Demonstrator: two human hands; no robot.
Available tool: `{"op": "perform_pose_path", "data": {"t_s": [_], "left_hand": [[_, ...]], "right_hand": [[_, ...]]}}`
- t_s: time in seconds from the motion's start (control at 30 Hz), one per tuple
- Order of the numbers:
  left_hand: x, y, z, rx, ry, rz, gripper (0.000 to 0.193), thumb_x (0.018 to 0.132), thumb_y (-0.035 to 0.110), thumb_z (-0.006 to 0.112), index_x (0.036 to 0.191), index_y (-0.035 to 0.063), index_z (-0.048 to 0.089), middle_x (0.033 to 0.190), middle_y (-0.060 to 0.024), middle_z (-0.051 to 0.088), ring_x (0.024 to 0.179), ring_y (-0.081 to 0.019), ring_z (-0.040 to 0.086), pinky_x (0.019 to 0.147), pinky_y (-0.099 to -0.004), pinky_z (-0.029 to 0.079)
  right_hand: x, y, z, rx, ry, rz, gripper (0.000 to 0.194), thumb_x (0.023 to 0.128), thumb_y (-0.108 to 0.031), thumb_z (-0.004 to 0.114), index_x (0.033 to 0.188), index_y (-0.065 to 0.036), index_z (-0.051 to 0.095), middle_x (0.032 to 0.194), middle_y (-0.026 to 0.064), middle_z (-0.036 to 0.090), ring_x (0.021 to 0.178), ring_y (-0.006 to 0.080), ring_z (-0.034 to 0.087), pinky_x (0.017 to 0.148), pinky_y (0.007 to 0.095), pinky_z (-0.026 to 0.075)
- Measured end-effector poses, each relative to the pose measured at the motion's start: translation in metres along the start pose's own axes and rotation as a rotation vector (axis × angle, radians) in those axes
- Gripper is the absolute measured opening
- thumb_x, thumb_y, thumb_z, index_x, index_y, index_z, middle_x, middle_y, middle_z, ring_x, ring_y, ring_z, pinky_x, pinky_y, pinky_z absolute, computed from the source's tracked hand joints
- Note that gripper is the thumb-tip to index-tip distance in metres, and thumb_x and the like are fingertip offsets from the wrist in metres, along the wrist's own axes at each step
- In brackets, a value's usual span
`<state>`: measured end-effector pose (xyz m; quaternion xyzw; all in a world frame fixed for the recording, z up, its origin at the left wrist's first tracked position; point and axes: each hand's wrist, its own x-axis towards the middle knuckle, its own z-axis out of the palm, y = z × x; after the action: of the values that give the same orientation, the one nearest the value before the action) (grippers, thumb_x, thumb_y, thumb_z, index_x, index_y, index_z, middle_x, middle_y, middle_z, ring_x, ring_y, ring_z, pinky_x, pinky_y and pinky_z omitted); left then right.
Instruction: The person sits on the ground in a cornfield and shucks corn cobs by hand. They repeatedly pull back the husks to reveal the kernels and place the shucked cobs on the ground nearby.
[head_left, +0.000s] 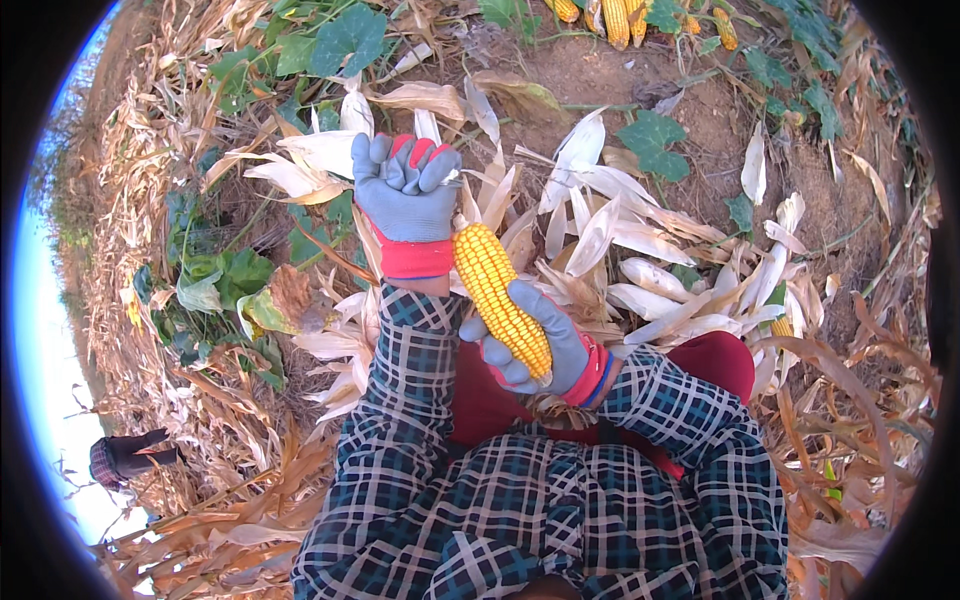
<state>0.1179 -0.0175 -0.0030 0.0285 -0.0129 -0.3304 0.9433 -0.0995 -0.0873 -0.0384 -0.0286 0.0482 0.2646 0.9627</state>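
My right hand (541, 346), in a grey and red glove, grips the lower part of a husked yellow ear of corn (495, 281). Bare kernels cover the ear, and its pale stalk end points up toward my left wrist. My left hand (409, 176), gloved the same way, is raised just above that end with its fingers curled into a fist. A small pale scrap (451, 178) shows at the edge of the fist; I cannot tell what it is. Dry corn husks (592, 217) lie on the ground beneath and beside both hands.
Several husked ears (616, 24) lie on bare soil (570, 67) at the far side. Green vine leaves (654, 144) grow among the husks. Dry stalks (150, 300) spread over the left, and another person (131, 456) stands at the far left. A partly husked ear (781, 327) lies right.
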Motion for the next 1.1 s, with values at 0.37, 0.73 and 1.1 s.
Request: {"op": "perform_pose_path", "data": {"t_s": [0.37, 0.73, 1.1], "left_hand": [[0.006, 0.047, -0.022, -0.102, 0.223, 0.087, 0.089, 0.088, 0.054, 0.057, 0.143, -0.0109, 0.030, 0.144, -0.0262, 0.042, 0.127, -0.0396, 0.047, 0.108, -0.0546, 0.039], [-0.002, 0.025, -0.027, 0.095, 0.143, -0.061, 0.065, 0.089, 0.042, 0.061, 0.128, -0.0094, 0.051, 0.121, -0.0226, 0.063, 0.112, -0.0336, 0.063, 0.101, -0.0524, 0.047], [-0.006, 0.026, -0.033, 0.135, 0.054, -0.227, 0.062, 0.091, 0.042, 0.059, 0.126, -0.0099, 0.054, 0.123, -0.0233, 0.063, 0.113, -0.0345, 0.063, 0.102, -0.0523, 0.046]], "right_hand": [[-0.035, 0.021, -0.082, -0.130, 0.863, -0.054, 0.044, 0.092, -0.046, 0.063, 0.118, -0.012, 0.052, 0.087, 0.0095, 0.063, 0.068, 0.0203, 0.065, 0.054, 0.0285, 0.056], [-0.032, -0.104, 0.028, -0.728, 0.115, -0.904, 0.058, 0.100, -0.023, 0.055, 0.148, -0.005, 0.029, 0.147, 0.0141, 0.037, 0.134, 0.0264, 0.041, 0.108, 0.0419, 0.038], [-0.154, -0.165, 0.055, -0.979, -0.135, -1.060, 0.056, 0.101, -0.038, 0.046, 0.135, 0.006, 0.041, 0.129, 0.0182, 0.057, 0.114, 0.0243, 0.059, 0.099, 0.0369, 0.048]]}}
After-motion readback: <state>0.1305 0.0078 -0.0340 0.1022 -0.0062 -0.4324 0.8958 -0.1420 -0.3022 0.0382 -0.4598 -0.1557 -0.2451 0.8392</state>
